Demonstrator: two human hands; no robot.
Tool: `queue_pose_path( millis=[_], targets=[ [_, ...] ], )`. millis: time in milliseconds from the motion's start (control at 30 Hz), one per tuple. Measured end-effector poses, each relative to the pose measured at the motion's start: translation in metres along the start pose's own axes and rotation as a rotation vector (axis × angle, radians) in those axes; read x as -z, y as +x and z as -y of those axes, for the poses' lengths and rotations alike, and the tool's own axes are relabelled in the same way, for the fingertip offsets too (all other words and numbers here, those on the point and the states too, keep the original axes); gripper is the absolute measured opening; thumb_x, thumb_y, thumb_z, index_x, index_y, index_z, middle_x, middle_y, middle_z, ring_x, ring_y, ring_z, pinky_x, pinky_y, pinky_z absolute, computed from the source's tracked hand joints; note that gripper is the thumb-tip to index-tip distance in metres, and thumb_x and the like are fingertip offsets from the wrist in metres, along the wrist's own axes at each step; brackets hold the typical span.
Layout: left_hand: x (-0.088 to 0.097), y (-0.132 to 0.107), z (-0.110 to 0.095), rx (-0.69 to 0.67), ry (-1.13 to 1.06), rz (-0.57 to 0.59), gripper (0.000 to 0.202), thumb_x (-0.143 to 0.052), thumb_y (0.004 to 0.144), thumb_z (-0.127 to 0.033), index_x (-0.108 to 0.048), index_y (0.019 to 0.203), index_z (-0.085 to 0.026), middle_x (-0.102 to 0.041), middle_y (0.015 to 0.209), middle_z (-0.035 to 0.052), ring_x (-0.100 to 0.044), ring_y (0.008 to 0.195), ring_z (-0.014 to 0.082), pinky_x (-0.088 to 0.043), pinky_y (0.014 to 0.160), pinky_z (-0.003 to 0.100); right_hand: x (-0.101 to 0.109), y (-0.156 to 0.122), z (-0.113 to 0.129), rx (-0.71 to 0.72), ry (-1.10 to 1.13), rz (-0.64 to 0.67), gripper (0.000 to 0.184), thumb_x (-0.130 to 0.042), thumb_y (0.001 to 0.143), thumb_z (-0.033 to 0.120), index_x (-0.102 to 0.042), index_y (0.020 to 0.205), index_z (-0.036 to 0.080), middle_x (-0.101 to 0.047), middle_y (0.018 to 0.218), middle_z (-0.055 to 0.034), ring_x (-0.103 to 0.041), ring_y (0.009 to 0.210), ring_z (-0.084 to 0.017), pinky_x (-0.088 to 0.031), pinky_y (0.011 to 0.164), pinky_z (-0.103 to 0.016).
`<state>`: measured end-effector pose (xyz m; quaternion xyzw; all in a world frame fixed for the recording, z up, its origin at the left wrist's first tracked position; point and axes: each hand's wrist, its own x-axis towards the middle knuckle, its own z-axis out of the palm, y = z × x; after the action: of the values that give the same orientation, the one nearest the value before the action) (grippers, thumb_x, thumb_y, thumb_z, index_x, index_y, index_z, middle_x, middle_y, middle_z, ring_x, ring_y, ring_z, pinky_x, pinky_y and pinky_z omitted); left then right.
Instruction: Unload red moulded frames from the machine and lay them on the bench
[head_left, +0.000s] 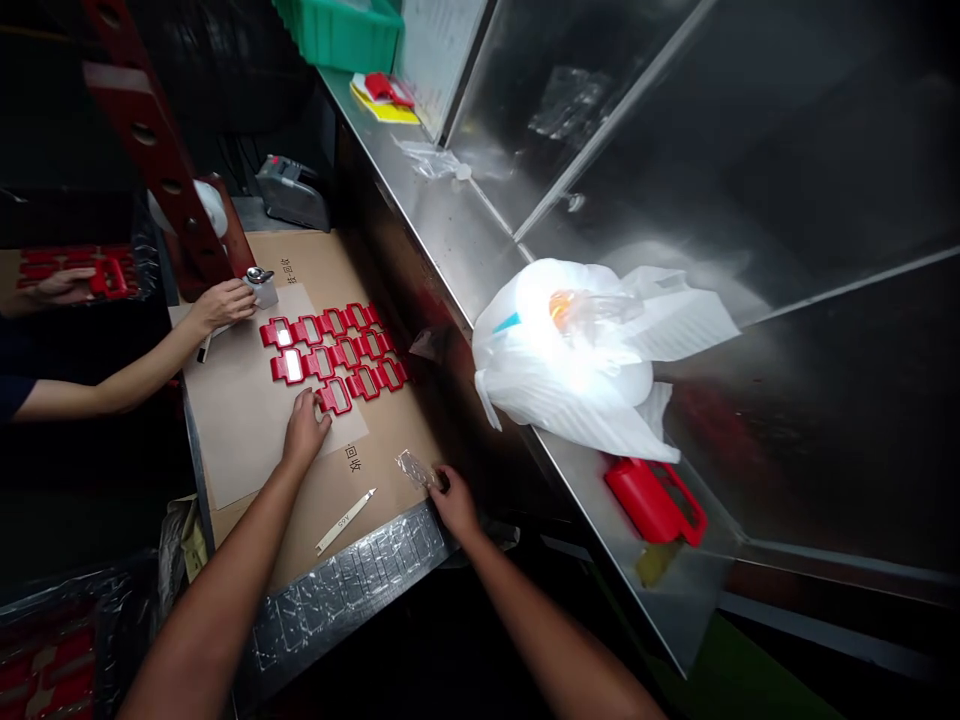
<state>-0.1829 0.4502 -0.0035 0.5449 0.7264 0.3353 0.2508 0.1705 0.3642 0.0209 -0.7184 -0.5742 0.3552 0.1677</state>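
Several red plastic frame parts [337, 355] lie in rows on a brown paper sheet [240, 420] over cardboard. My left hand [305, 430] rests on the sheet with its fingertips on the nearest red part [334, 396], fingers pressed together. My right hand [452, 500] is closed in a pinch on a small crumpled clear plastic bag [415, 468] at the cardboard's near right corner. A white flat stick [345, 521] lies between my two hands.
A co-worker's hand [221, 303] holds a small metal-topped tool [261, 286] at the far left. A steel counter [450, 230] on the right bears a white plastic bag [585, 360], a red part [655, 500], and a green bin [341, 32]. A clear blister tray [352, 590] lines the front edge.
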Motion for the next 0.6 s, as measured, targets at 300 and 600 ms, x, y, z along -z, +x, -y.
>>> queue_pose_path(
  millis=[300, 600],
  targets=[
    [0.028, -0.176, 0.010, 0.238, -0.098, -0.110, 0.020, -0.059, 0.088, -0.041, -0.057, 0.097, -0.023, -0.065, 0.134, 0.0074, -0.068, 0.094, 0.0234, -0.055, 0.088, 0.038, -0.030, 0.021, 0.040, 0.033, -0.390, 0.095, 0.031, -0.072, 0.084, 0.023, -0.069, 0.115, 0.016, -0.062, 0.126, -0.0132, -0.053, 0.124, -0.029, -0.041, 0.106, -0.040],
    [0.027, -0.306, 0.008, 0.433, -0.162, -0.137, 0.033, -0.061, 0.083, -0.054, -0.061, 0.086, -0.021, -0.071, 0.125, 0.0120, -0.070, 0.087, 0.0252, -0.056, 0.080, 0.038, -0.042, 0.034, 0.063, -0.024, -0.453, 0.127, 0.030, -0.070, 0.096, 0.034, -0.065, 0.118, 0.015, -0.064, 0.120, -0.0093, -0.059, 0.117, -0.026, -0.049, 0.103, -0.047]
  ],
)
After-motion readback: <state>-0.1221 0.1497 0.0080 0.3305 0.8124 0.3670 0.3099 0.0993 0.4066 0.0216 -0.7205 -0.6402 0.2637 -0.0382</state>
